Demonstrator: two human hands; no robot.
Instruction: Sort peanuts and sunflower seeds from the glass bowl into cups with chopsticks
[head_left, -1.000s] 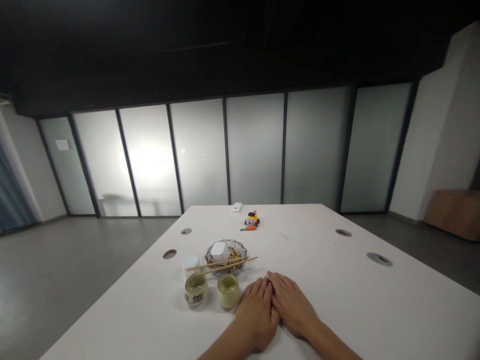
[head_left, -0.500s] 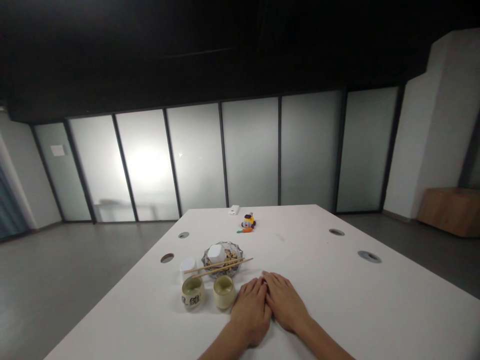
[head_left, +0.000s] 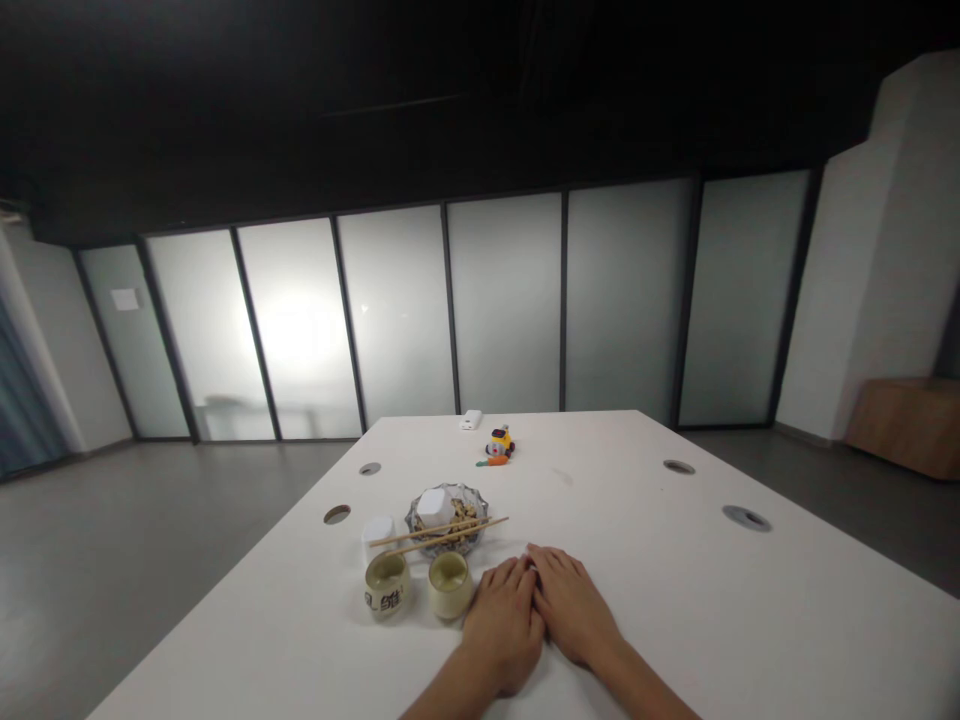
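1. Left hand (head_left: 502, 628): we find it palm down on the table (head_left: 712, 610), fingers extended and close together, with nothing seen in its grip.
2. Right hand (head_left: 574, 605): we record the same posture, fingers stretched out and nothing visibly held. Its finger side meets the left hand, and the two slant together toward the far edge.
3. Plain cup (head_left: 450, 588): we place it directly beside the left hand, on the side toward the table's left edge. Whether hand and cup touch, we cannot tell.
4. Orientation of the plain cup: we note it upright, mouth up, its axis vertical; the squat round body shows no long side.
5. Marked cup (head_left: 387, 585): we see it upright, next to the plain cup and nearer the left edge, a narrow gap between them. Its dark characters face the near side.
6. Chopsticks (head_left: 420, 534): we find them beyond both cups, over the glass bowl (head_left: 481, 503). Their long axes run crosswise, right ends tilted slightly toward the far edge and converging.
7. Bowl contents: we list brown pieces (head_left: 463, 510) and a white tub (head_left: 433, 507).
8. Toward the far edge, we note a toy truck (head_left: 501, 441) and a toy carrot (head_left: 493, 461), its green end pointing to the left edge.
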